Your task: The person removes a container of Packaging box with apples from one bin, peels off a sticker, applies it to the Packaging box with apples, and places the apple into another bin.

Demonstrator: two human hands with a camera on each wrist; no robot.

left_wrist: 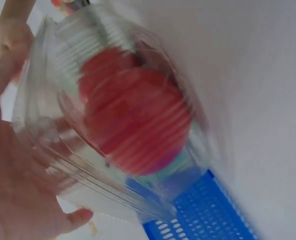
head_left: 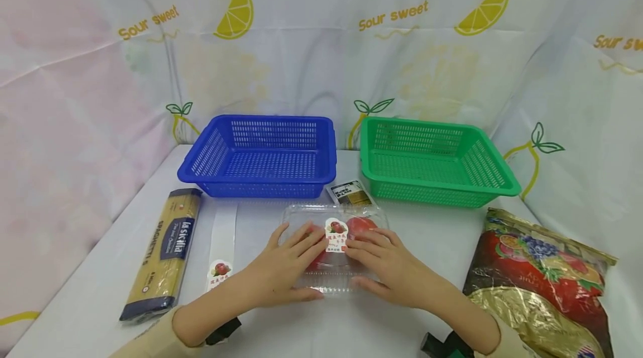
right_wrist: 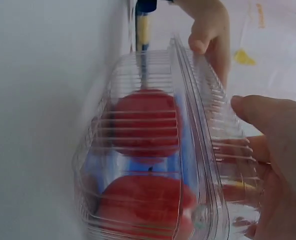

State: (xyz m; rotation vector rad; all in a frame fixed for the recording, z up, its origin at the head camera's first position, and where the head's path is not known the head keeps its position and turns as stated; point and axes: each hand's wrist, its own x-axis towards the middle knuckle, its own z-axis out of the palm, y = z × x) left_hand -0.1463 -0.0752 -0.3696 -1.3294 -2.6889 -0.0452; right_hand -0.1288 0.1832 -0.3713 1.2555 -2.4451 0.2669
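A clear plastic clamshell box [head_left: 331,281] lies closed on the white table in front of me, with red round fruits [right_wrist: 147,120] showing through its ribbed wall. On its lid is a white sticker [head_left: 336,236] printed with red fruit. My left hand [head_left: 283,268] rests on the left part of the lid, fingers stretched toward the sticker and thumb by the near edge. From the other side my right hand [head_left: 399,271] lies on the lid in the same way, its fingertips at the sticker's right side.
Behind the box stand a blue basket [head_left: 266,187] and a green basket [head_left: 437,193], with a small packet [head_left: 351,193] between. Spaghetti [head_left: 163,252] and a white strip [head_left: 224,235] bearing a similar sticker lie left. A large shiny bag [head_left: 540,285] lies right.
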